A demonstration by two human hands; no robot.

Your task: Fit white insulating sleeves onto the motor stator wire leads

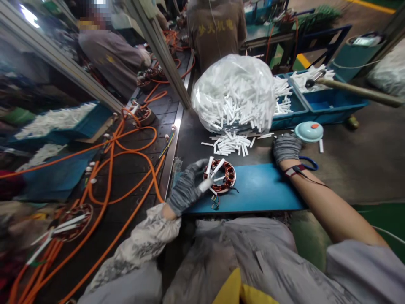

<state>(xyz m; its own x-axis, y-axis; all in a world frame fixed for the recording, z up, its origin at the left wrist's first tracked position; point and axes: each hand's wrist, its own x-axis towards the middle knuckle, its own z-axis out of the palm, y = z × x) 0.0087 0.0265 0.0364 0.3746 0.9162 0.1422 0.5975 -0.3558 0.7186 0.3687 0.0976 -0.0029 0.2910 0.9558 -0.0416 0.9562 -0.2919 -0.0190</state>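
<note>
Resting on a flat blue mat [262, 185], a ring-shaped part wound with copper wire [230, 172] is held at its nine o'clock edge by the left hand [186, 190], which is covered by a grey knitted glove; its thumb and fingers are closed around the rim, though whether a stick is pinched as well cannot be told. Slim white sticks [217, 168] are lodged in the ring at various angles, and thin coloured lead wires [215, 203] are seen hanging at its six to seven o'clock. Towards two o'clock from the ring, the right hand [287, 148], gloved in striped grey, is placed just beside a pale-blue domed object with an orange-red spot [309, 131]; its fingers are seen close together, but whether anything is clamped by them cannot be told. At twelve o'clock, a loose heap of short white sticks [232, 145] is spread before a bulging clear plastic bag [234, 93] filled with more; farther out at two o'clock, a wooden-handled tool [360, 90] is laid across blue plastic bins [335, 114].
</note>
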